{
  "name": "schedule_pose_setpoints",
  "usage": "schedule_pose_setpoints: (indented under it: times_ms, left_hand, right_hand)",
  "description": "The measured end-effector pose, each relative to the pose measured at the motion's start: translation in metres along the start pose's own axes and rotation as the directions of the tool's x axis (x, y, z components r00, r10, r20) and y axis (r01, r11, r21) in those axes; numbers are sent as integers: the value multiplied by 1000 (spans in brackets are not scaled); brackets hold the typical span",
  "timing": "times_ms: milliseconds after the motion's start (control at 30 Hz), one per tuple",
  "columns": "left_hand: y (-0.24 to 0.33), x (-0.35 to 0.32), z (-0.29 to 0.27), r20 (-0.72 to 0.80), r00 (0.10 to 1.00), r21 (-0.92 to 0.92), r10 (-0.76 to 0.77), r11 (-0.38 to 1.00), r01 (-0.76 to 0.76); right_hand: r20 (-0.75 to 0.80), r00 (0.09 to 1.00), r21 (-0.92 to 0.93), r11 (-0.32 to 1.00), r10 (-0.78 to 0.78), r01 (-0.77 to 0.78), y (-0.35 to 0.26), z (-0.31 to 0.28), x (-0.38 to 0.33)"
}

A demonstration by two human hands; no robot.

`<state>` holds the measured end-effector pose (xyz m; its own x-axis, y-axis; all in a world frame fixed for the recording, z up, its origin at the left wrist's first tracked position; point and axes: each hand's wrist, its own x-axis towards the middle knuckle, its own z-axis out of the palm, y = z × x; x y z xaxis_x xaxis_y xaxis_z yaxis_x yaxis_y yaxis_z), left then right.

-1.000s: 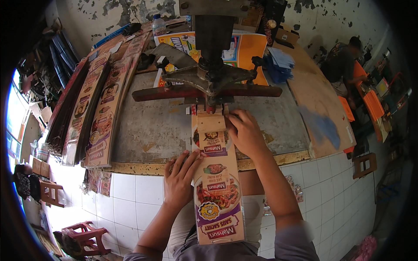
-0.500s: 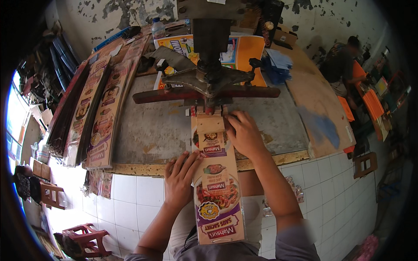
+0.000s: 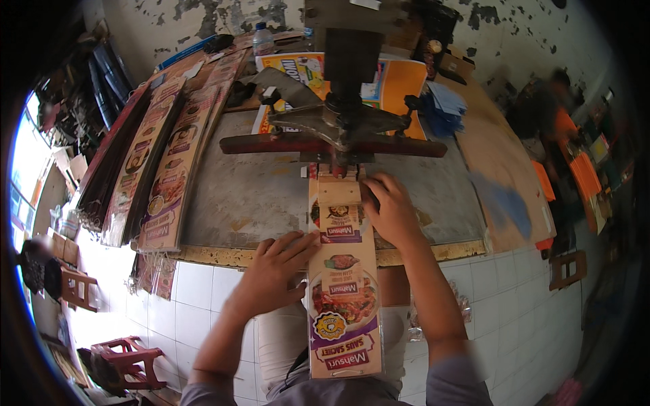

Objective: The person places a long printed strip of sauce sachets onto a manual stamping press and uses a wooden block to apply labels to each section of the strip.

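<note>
A long printed cardboard strip (image 3: 343, 271) with food pictures runs from under the press toward my lap, its near end overhanging the table. My left hand (image 3: 274, 271) is at the strip's left edge, fingers extended and fingertips lying on it, thumb pointing toward the edge below. My right hand (image 3: 394, 211) is at the strip's right edge near the press, its fingers bent and closed at that edge; the fingertips are partly hidden. A small wooden block (image 3: 340, 192) lies across the strip between the hands. Just beyond it stands the dark metal press head (image 3: 336, 128) with a wide red-brown crossbar.
Stacks of similar printed strips (image 3: 170, 183) lie on the table's left. Printed posters (image 3: 403, 74), blue sheets (image 3: 443, 111) and a plastic bottle (image 3: 263, 42) are behind the press. Brown board (image 3: 497, 155) covers the right side. A red stool (image 3: 128, 362) stands on the tiled floor; a person works far right.
The whole view has shifted slightly. My left hand has turned, its wrist swinging outward and the thumb now showing. My right hand stays beside the block, and the strip has hardly moved.
</note>
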<state>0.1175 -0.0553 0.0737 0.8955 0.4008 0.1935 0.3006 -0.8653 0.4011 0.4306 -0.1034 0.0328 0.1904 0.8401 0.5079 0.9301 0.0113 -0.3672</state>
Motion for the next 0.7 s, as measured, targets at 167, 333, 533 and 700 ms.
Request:
schedule_pose_setpoints:
  times_ms: [167, 333, 533, 700]
  left_hand:
    - [-54, 33, -40, -106, 991, -147, 78, 985, -93]
    - [-99, 89, -20, -150, 962, 183, 229, 963, -200]
    - [-112, 98, -8, -140, 964, 151, 226, 967, -205]
    - [-108, 102, -6, -129, 965, 178, 230, 962, -205]
  right_hand:
    - [9, 1000, -24, 1000, -4, 4, -3, -4, -1]
    - [43, 999, -48, 999, -10, 12, -4, -2, 2]
    - [73, 997, -61, 998, 6, -1, -11, -4, 4]
    - [88, 996, -92, 996, 3, 6, -8, -7, 2]
